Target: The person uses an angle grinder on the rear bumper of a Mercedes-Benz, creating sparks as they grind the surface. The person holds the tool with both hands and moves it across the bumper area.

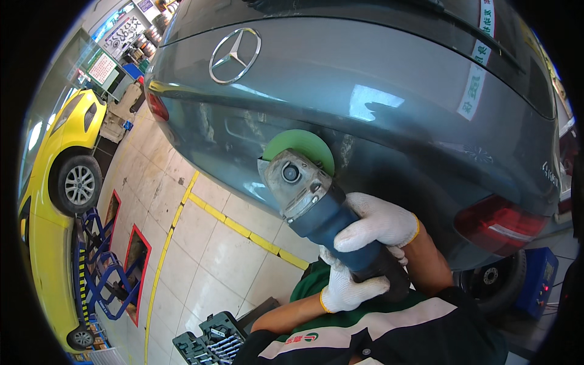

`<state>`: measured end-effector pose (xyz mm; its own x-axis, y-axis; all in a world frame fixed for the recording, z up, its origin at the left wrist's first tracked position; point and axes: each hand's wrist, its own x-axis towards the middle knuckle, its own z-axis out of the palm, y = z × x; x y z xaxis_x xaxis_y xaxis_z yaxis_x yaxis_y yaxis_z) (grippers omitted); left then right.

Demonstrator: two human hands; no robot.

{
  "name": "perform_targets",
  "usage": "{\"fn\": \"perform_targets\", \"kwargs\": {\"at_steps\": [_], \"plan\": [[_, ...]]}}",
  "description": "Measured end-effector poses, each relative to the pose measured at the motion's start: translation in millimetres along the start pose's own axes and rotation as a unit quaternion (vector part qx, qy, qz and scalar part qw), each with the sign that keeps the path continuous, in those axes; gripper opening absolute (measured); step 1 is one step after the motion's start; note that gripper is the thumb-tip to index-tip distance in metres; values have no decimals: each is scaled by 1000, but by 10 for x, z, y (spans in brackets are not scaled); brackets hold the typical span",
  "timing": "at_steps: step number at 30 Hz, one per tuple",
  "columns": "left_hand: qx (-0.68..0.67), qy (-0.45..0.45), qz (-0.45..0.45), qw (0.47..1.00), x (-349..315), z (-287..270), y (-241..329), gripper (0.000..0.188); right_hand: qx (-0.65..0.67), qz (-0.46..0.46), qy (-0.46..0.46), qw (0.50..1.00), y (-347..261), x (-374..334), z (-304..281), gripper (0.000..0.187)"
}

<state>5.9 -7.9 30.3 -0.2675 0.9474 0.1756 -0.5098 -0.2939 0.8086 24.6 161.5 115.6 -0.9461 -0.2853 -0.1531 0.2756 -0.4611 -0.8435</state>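
Observation:
Both my hands wear white knit gloves with yellow cuffs and grip an angle grinder [322, 213]. My right hand [377, 226] wraps the front of its dark blue body, thumb over the top. My left hand [348, 291] closes round the rear, near the black handle end. The tool's grey metal head points away from me and carries a green disc [299, 143]. That disc is up at the rear panel of a grey car [401, 131], below its round chrome emblem [235, 56]; whether it touches the paint I cannot tell. Pale scuffed patches show beside it.
Below the car lies a tiled floor with yellow lines [243, 230]. An opened green toolbox [210, 340] sits at lower left. Further left, a yellow car [58, 213] stands on a blue lift [100, 267]. A wheel [491, 277] and a blue box [538, 277] are at right.

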Motion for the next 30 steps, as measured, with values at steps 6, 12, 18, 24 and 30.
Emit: {"fn": "perform_targets", "kwargs": {"at_steps": [6, 12, 18, 24, 30], "plan": [[-31, 6, -26, 999, 14, -62, -32, 60, -15, -22, 42, 999, 70, 26, -51, 36], [-31, 41, -45, 998, 71, -17, 54, 60, 21, -38, 68, 997, 91, 25, -73, 41], [-36, 68, -68, 995, 80, 44, 156, 61, 40, -46, 60, 996, 132, 48, -104, 45], [0, 57, -67, 996, 29, -70, 151, 52, 47, -51, 58, 996, 141, 100, -60, 44], [76, 80, -69, 992, -158, -220, 289, 51, 5, -69, 64, 996, 200, 245, 58, 38]]}}
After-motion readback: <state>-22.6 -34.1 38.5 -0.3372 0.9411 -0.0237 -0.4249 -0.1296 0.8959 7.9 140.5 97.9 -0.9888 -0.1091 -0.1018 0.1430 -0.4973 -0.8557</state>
